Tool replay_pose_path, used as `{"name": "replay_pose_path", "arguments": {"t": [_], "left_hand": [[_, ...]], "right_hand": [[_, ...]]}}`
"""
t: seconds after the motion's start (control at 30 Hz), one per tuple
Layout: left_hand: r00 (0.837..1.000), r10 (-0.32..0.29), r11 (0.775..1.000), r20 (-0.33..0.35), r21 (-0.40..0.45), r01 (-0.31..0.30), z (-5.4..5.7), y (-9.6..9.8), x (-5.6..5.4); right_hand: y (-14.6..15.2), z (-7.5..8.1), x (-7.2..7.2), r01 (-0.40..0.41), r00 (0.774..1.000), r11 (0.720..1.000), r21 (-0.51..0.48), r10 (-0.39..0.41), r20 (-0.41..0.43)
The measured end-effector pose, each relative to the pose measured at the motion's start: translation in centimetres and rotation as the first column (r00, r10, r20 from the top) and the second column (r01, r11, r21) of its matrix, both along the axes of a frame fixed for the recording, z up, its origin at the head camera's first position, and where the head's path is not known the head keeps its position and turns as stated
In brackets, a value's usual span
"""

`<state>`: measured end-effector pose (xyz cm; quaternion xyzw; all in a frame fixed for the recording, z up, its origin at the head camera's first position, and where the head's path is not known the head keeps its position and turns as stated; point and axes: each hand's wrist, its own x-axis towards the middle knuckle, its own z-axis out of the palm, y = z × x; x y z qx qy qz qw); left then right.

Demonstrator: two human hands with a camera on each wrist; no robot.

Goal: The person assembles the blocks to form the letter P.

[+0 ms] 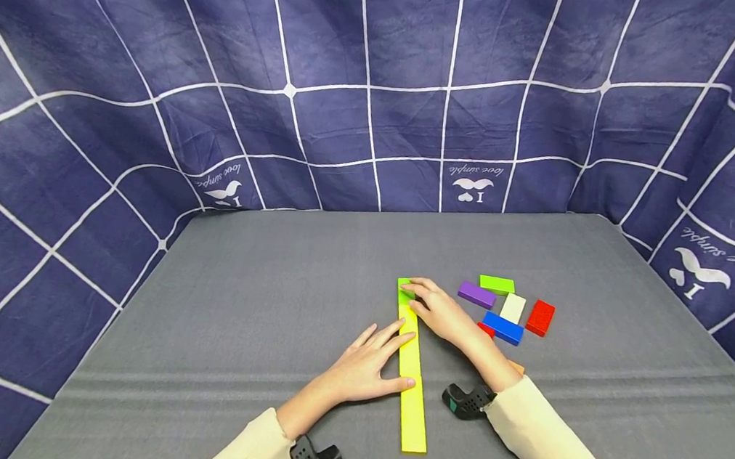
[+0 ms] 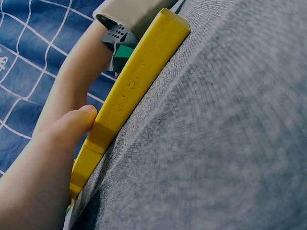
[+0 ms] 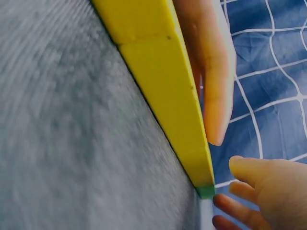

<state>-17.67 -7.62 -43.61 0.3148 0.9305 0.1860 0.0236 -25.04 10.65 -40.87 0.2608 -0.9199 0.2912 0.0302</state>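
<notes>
Two yellow blocks (image 1: 415,423) and a lime green block (image 1: 404,288) lie end to end on the grey cloth, forming one straight strip. The left hand (image 1: 358,367) is spread over the strip, with fingertips on the farther yellow block and the thumb near the seam between the yellow ones. At the far end, the right hand (image 1: 442,312) has its fingers over the green block, thumb apart from them. In the right wrist view, the green block (image 3: 206,192) shows beyond the yellow block (image 3: 163,86); some right fingertip contact is hard to make out.
Right of the strip lie loose blocks: purple (image 1: 476,294), green (image 1: 497,284), white (image 1: 513,308), blue (image 1: 503,327) and red (image 1: 540,318). Another red block (image 1: 486,330) and an orange one (image 1: 516,367) are partly hidden by the right arm. A blue checked curtain (image 1: 409,124) hangs behind the table.
</notes>
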Motion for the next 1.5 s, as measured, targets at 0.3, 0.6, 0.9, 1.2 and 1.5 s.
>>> {"name": "replay_pose_path", "arguments": {"t": [0.3,0.6,0.9,1.2,1.5], "left_hand": [[1.0,-0.005,1.0,-0.016,0.007,0.005,0.1,0.0,0.0],[0.999,-0.012,1.0,-0.031,0.014,0.012,0.0,-0.1,0.0],[0.999,-0.013,1.0,-0.039,0.014,0.014,-0.1,-0.1,0.0],[0.999,-0.012,1.0,-0.03,0.007,0.013,-0.2,-0.1,-0.1],[0.999,-0.015,1.0,-0.037,0.008,0.016,-0.3,-0.1,0.0]], "right_hand": [[2.9,1.4,0.0,0.149,0.988,0.987,0.06,-0.147,-0.045],[6.1,1.7,1.3,0.301,0.952,0.936,0.184,-0.285,-0.112],[5.5,1.3,1.8,0.351,0.935,0.891,0.287,-0.319,-0.154],[3.7,0.2,0.8,0.25,0.961,0.945,0.212,-0.216,-0.171],[2.7,-0.8,-1.8,0.154,0.988,0.983,0.104,-0.152,-0.032]]}}
